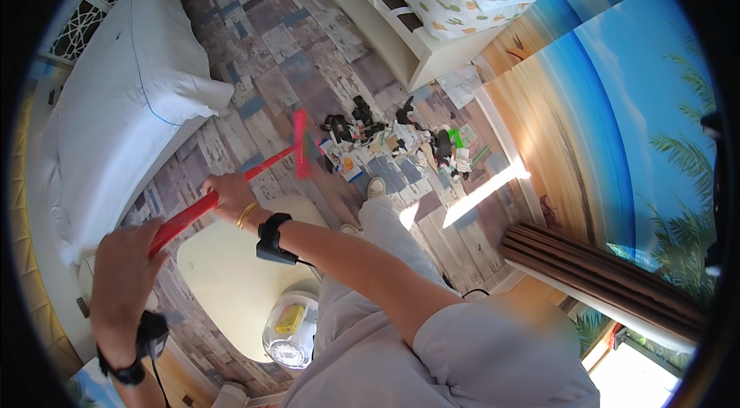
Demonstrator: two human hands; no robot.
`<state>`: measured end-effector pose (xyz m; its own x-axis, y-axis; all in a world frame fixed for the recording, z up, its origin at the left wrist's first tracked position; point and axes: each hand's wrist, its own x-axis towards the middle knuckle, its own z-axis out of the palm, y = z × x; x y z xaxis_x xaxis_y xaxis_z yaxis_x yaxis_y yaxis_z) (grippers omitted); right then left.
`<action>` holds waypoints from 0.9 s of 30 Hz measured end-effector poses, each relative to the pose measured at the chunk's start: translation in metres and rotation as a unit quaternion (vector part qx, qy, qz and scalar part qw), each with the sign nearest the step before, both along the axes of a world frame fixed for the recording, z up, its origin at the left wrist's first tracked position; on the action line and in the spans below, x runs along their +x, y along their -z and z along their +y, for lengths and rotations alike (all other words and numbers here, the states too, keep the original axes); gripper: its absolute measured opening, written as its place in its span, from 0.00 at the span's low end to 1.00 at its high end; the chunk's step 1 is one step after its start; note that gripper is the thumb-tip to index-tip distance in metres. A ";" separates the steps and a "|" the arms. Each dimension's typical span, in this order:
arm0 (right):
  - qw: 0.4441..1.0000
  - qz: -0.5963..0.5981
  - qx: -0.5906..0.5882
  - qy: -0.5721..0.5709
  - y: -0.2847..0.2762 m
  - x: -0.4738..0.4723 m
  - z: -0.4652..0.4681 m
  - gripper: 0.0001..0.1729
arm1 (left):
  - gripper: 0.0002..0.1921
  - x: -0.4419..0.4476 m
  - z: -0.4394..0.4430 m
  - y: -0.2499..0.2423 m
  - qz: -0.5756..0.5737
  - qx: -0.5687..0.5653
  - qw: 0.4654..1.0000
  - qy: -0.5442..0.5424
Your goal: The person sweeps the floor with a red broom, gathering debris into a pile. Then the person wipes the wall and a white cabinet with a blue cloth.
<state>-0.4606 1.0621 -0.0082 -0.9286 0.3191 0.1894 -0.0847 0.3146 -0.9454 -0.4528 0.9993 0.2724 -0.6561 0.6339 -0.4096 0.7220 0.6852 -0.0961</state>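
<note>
A red broom point(269, 163) slants across the view, its pinkish-red head on or just above the patchwork plank floor. My left hand point(124, 263) is closed around the upper end of the handle. Farther down the handle, my right hand point(231, 194) grips it, with a gold bracelet and a black strapped device on that wrist. Just beyond the broom head lies a pile of litter point(404, 139), with black scraps, crumpled paper, coloured packaging and a bright green piece. A shoe point(376, 188) stands close to the pile.
A white-covered bed point(121, 84) is at the left. A white open shelf unit point(425, 64) holds folded bedding point(457, 3) at the top. A cream table point(231, 286) with a clear-lidded container point(292, 330) stands beside my legs. Dark brown folded curtain point(578, 269) hangs right.
</note>
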 end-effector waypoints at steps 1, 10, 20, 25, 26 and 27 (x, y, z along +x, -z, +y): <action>1.000 0.017 -0.017 0.010 0.013 -0.011 0.011 0.06 | 0.15 -0.007 0.019 0.012 0.014 -0.014 0.999 0.036; 0.999 -0.030 0.027 0.002 0.075 -0.010 0.149 0.05 | 0.11 -0.051 0.170 0.055 -0.050 -0.044 0.983 0.173; 0.978 -0.060 -0.040 0.196 0.019 0.003 0.235 0.09 | 0.19 -0.053 0.271 0.016 -0.050 -0.115 0.971 0.204; 0.976 -0.012 -0.053 0.211 0.026 -0.032 0.279 0.08 | 0.16 -0.057 0.316 0.023 0.035 -0.066 0.956 0.283; 0.977 -0.010 -0.054 0.207 0.034 -0.034 0.292 0.08 | 0.15 -0.056 0.328 0.035 0.030 -0.086 0.955 0.283; 0.979 -0.030 -0.057 0.192 0.042 -0.034 0.305 0.08 | 0.14 -0.055 0.340 0.046 0.034 -0.092 0.948 0.303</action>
<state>-0.4949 1.3668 -0.0506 -0.7445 0.6627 0.0811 0.0755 0.2042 -0.9760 -0.5079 1.3392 0.2263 -0.2236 0.8245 -0.5198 0.9655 0.1144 -0.2339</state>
